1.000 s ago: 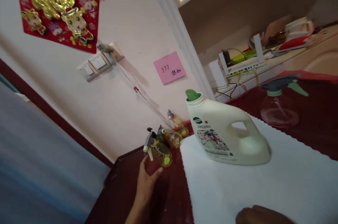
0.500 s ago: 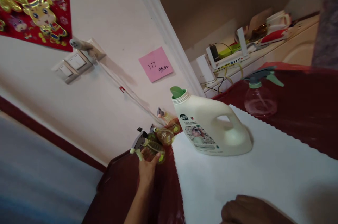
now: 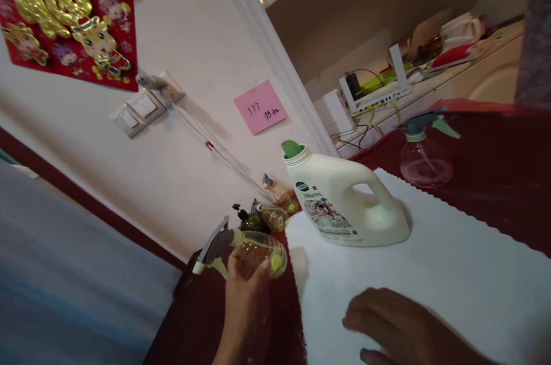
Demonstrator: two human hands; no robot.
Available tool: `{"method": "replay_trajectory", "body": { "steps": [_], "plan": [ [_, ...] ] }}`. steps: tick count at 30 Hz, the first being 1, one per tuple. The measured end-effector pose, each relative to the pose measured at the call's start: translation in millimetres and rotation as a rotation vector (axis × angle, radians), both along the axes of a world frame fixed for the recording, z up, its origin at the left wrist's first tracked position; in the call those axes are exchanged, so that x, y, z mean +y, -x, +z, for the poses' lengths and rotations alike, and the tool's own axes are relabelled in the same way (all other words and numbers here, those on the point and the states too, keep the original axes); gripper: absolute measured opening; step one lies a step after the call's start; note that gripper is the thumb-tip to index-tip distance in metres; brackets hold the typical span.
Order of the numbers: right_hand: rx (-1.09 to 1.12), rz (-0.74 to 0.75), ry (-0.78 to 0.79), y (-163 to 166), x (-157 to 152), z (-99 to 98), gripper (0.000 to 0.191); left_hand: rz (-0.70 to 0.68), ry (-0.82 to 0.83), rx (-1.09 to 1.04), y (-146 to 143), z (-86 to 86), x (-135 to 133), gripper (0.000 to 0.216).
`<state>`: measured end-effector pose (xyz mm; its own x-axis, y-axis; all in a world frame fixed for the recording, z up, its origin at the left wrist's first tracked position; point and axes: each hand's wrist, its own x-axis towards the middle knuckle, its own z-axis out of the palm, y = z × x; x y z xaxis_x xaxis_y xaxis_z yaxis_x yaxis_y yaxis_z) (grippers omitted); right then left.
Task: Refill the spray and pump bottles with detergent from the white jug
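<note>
My left hand (image 3: 244, 284) is wrapped round a clear spray bottle (image 3: 258, 250) with a grey and pale-yellow trigger head. The bottle tilts, its nozzle pointing left, over the dark red tabletop (image 3: 206, 302). My right hand (image 3: 391, 319) hovers low over a white sheet (image 3: 344, 273), empty, fingers apart and slightly curled. Beyond it a cream jug with a handle (image 3: 357, 204) stands on the sheet, a green piece in its uncapped neck. Near the held bottle, against the wall, are a dark pump bottle (image 3: 252, 221) and a yellowish bottle (image 3: 274, 217).
A pink-tinted spray bottle (image 3: 426, 161) stands on the red surface at the right. Another small spray bottle (image 3: 279, 188) is by the wall. A white router (image 3: 383, 98) with cables sits on the shelf behind. A white cord (image 3: 224, 158) runs down the wall.
My left hand has lifted the spray bottle away from the other bottles, toward me and to the right. My right hand has moved up and its fingers have opened out. The view has shifted slightly.
</note>
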<state>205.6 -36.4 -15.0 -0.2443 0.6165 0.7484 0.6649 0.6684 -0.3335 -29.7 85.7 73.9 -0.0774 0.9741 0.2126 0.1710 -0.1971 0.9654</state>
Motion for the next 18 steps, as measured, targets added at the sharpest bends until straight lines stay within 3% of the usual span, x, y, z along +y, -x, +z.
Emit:
{"method": "replay_trajectory", "body": {
  "steps": [3, 5, 9, 12, 15, 18],
  "plan": [
    [0.153, -0.094, 0.063, -6, 0, -1.4, 0.050, -0.107, 0.043, -0.078, -20, 11.9, -28, 0.084],
    [0.226, -0.126, 0.166, -9, 3, -4.9, 0.063, -0.217, 0.082, -0.138, -30, 10.1, -39, 0.081],
    [0.407, -0.082, 0.447, -10, 9, -8.5, 0.084, -0.464, 0.134, -0.166, -43, -10.3, -51, 0.082],
    [0.504, 0.008, 0.640, -10, 9, -2.2, 0.101, -0.566, 0.090, -0.123, -48, -29.4, -56, 0.080],
    [0.532, 0.114, 0.753, -11, 10, 3.6, 0.104, -0.583, 0.073, -0.101, -50, -44.5, -59, 0.081],
    [0.518, 0.196, 0.768, -12, 15, 0.8, 0.100, -0.601, 0.129, -0.104, -46, -53.7, -57, 0.085]
  ]
}}
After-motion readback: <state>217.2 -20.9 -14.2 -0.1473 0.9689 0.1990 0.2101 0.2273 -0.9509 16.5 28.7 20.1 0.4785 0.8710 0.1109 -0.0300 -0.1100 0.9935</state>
